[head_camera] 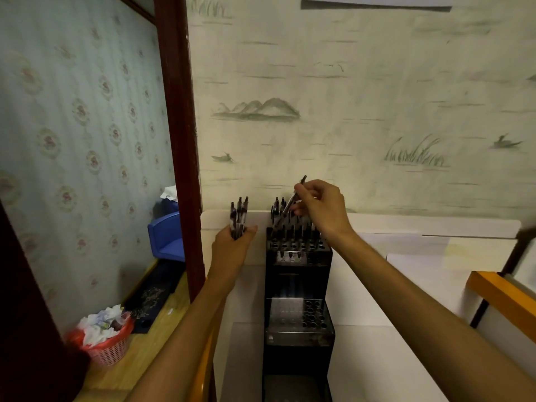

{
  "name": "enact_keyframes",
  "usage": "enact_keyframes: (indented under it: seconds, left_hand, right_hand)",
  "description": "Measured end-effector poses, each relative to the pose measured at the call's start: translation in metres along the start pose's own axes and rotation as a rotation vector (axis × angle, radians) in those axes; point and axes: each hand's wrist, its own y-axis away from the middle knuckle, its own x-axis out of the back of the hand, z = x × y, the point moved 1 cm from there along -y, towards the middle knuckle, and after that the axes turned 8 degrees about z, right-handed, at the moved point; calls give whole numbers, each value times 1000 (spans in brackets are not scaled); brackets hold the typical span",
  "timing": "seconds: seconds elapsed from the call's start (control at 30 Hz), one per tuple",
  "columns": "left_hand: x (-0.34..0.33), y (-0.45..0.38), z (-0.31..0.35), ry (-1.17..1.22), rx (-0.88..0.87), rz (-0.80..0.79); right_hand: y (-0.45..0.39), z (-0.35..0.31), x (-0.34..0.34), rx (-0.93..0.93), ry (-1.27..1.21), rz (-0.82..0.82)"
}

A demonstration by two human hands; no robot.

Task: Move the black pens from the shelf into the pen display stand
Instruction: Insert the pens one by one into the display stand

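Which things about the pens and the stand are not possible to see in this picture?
- Head view: lower ends of the pen bundle, hidden inside the left hand.
- Head view: which hole of the stand the single pen goes to; the right hand covers it.
- Head view: pen count in the back rows, too dark and blurred.
- Head view: the stand's base, cut off by the bottom edge.

I stand in a lived-in room at home; floral wallpaper (87, 111) to my left; ink-landscape wallpaper (348, 111) ahead; a pink wastebasket (108, 348) on the wood floor (145, 352).
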Motion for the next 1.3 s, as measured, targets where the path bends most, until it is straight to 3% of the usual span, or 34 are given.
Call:
enact_keyframes:
  seconds: [0.2, 0.57, 0.67, 0.9, 1.0, 1.13, 1.3]
  left_hand:
    - [5, -5, 2, 143, 180, -76]
    - [9, 2, 14, 233, -37, -123]
    - [7, 2, 16, 235, -24, -130]
    - [1, 7, 17, 278, 35, -193]
    - [-3, 10, 18, 265, 18, -199]
    - [-11, 12, 21, 231, -19, -177]
    - [-22, 13, 22, 215, -103, -179]
  right_hand:
    - [0, -1, -12, 223, 294, -27]
    - [0, 18, -28, 232, 494, -193]
    - [6, 26, -30, 219, 543, -268]
    - [7, 20, -21, 255, 621, -214]
    - [8, 11, -14, 185, 416, -125]
    - [10, -3, -9, -104, 0, -208]
    - [12, -6, -6, -228, -150, -234]
